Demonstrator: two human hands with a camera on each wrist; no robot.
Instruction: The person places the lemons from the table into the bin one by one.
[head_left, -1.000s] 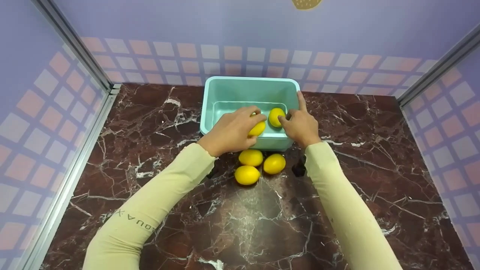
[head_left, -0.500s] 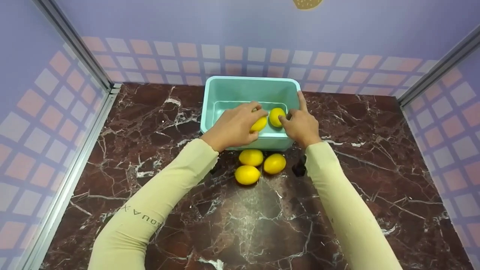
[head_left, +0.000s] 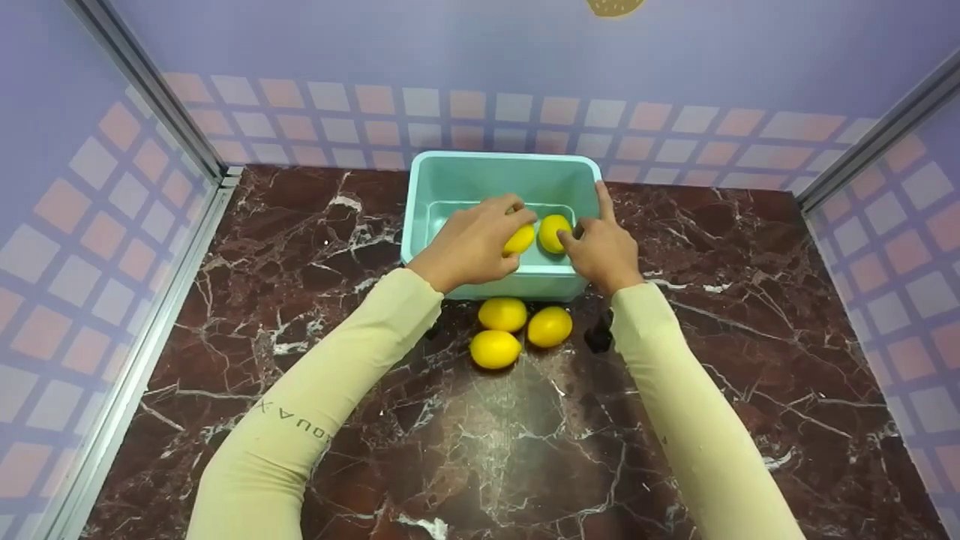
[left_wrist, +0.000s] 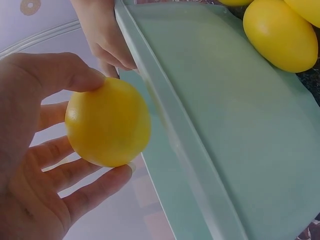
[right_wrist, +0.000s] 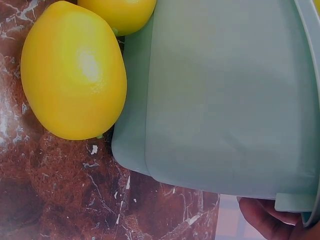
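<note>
My left hand grips a yellow lemon above the front part of a mint-green plastic bin. Thumb on one side and fingertips on the other hold this lemon in the left wrist view, over the bin's rim. My right hand holds the bin at its right front corner, index finger stretched along the right rim. Its fingers curl at the outside of the rim in the right wrist view. A second lemon lies inside the bin, partly behind the right thumb.
Three lemons lie close together before the bin: one near its front wall, one to the right, one nearest me. The dark red marble tabletop meets a tiled-pattern back wall behind the bin.
My left hand, lemon in its grip, has shifted slightly farther away and to the right over the bin. The right hand, bin and other lemons have stayed in place.
</note>
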